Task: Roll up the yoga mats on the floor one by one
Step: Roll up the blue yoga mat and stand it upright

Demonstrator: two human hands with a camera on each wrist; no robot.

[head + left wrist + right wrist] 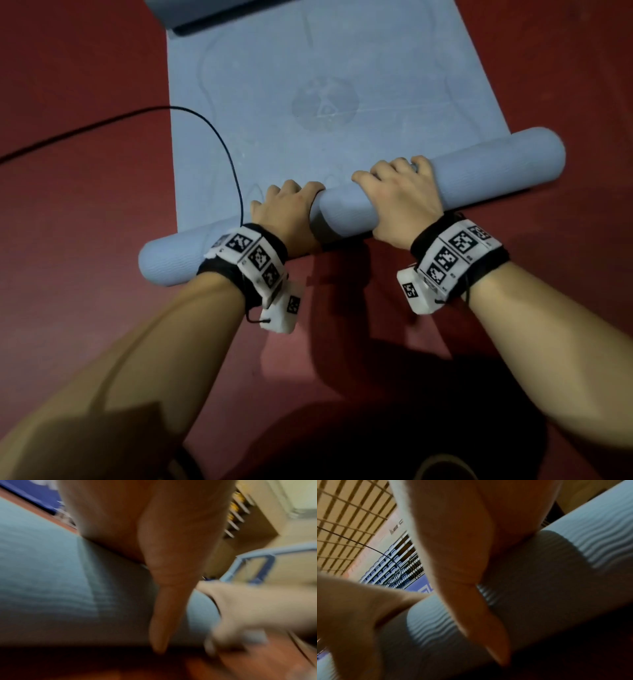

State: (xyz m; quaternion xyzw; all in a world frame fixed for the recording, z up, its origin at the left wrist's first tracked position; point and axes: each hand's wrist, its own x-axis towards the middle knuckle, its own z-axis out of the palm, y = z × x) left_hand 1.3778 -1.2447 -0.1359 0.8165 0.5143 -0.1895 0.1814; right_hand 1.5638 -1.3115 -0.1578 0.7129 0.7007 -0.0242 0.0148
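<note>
I am kneeling over the blue yoga mat (325, 85) on the red floor (85, 205), and its near end is already wound into a roll (479, 164) lying crosswise in front of me. The roll's long axis is running from my lower left up to my right, slightly askew to the flat part, which is stretching straight away from me. My left hand (284, 212) is curling over the roll near its middle, and my right hand (400, 192) is gripping it just beside, a little farther forward; both are grasping the roll, thumbs tucked on my side as the wrist views show. I judge the next push has to go away from me, along the unrolled length, with the left side catching up to square the roll. A black cable (219, 137) is lying across the mat's left edge, in the roll's path. Another mat's edge (205, 17) is overlapping the far end.
</note>
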